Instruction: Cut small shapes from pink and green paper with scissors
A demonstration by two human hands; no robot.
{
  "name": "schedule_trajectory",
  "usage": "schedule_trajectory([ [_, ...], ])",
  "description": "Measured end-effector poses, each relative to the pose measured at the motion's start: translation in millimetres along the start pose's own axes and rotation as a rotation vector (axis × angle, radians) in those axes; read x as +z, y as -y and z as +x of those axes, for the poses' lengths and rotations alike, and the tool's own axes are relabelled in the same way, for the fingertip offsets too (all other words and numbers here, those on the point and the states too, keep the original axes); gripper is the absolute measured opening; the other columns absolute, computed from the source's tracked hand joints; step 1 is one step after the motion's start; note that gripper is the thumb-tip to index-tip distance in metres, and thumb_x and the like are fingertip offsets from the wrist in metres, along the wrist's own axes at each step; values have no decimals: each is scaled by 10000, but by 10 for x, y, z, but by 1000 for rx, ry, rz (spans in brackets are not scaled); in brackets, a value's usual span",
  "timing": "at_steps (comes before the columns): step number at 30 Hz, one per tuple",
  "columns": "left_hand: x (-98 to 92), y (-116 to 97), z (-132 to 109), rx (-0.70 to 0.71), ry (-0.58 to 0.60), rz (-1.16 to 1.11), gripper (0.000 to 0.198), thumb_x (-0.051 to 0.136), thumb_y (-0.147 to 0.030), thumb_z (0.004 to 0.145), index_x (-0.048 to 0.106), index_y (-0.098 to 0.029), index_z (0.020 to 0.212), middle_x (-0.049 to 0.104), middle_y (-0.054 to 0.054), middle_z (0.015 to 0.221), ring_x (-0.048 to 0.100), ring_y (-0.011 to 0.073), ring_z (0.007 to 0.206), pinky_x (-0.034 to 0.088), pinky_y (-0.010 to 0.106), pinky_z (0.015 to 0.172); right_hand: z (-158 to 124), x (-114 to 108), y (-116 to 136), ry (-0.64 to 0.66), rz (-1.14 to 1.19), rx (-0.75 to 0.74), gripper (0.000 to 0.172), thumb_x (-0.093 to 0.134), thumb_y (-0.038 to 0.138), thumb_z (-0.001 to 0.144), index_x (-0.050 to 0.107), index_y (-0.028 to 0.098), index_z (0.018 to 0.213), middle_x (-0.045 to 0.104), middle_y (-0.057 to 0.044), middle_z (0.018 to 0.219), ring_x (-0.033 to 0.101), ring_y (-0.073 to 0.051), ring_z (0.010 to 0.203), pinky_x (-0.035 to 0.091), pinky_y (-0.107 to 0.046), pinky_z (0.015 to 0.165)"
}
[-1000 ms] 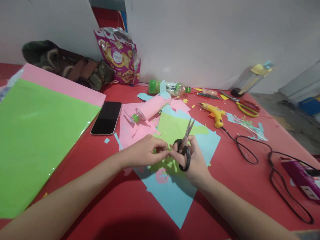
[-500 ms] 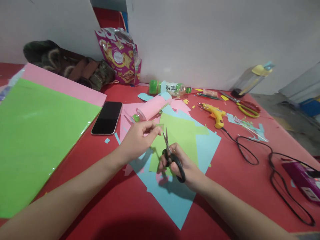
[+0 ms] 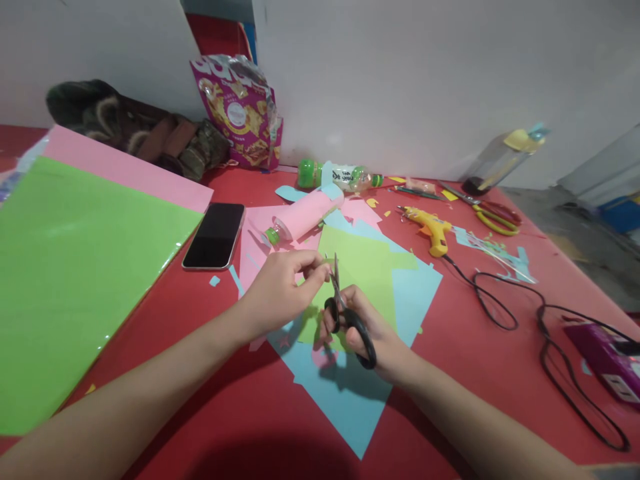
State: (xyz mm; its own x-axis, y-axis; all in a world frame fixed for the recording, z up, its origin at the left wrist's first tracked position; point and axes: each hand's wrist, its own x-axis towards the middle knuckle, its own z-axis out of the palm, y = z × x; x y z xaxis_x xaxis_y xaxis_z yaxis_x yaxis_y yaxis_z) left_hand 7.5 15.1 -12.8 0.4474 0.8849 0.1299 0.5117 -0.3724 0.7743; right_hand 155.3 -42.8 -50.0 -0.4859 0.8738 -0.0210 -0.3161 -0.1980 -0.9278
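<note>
My left hand (image 3: pixel 287 283) pinches a small piece of green paper (image 3: pixel 331 261) between thumb and fingertips. Wrapped round the black handles of a pair of scissors (image 3: pixel 349 313) is my right hand (image 3: pixel 373 333). The scissor blades stand slightly apart, close to the left fingertips and the small piece. Below both hands lie a light green sheet (image 3: pixel 370 273) and a larger blue sheet (image 3: pixel 360 413). Just beyond the left hand, a bottle wrapped in pink paper (image 3: pixel 309 215) rests on its side.
A phone (image 3: pixel 214 237) and large green paper (image 3: pixel 85 267) lie left. A yellow glue gun (image 3: pixel 430 230), its black cord (image 3: pixel 500 273) and other scissors (image 3: pixel 495 217) are right. At the back are a snack bag (image 3: pixel 240 113), a lying bottle (image 3: pixel 345 177) and a standing bottle (image 3: pixel 500 160).
My left hand has moved slightly right and toward the scissor blades, bringing the small green piece with it. The scissor blades have opened a little wider.
</note>
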Motion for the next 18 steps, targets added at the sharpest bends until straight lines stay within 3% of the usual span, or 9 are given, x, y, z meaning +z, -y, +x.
schedule_trajectory([
  [18, -23, -52, -1, 7, 23, -57, 213, 416, -245, 794, 544, -146, 655, 580, -9, 627, 510, 104, 604, 386, 199, 557, -18, 0, 15, 24, -1, -21, 418, 549, 527, 679, 297, 222, 812, 399, 14, 732, 436, -122, 663, 360, -281, 579],
])
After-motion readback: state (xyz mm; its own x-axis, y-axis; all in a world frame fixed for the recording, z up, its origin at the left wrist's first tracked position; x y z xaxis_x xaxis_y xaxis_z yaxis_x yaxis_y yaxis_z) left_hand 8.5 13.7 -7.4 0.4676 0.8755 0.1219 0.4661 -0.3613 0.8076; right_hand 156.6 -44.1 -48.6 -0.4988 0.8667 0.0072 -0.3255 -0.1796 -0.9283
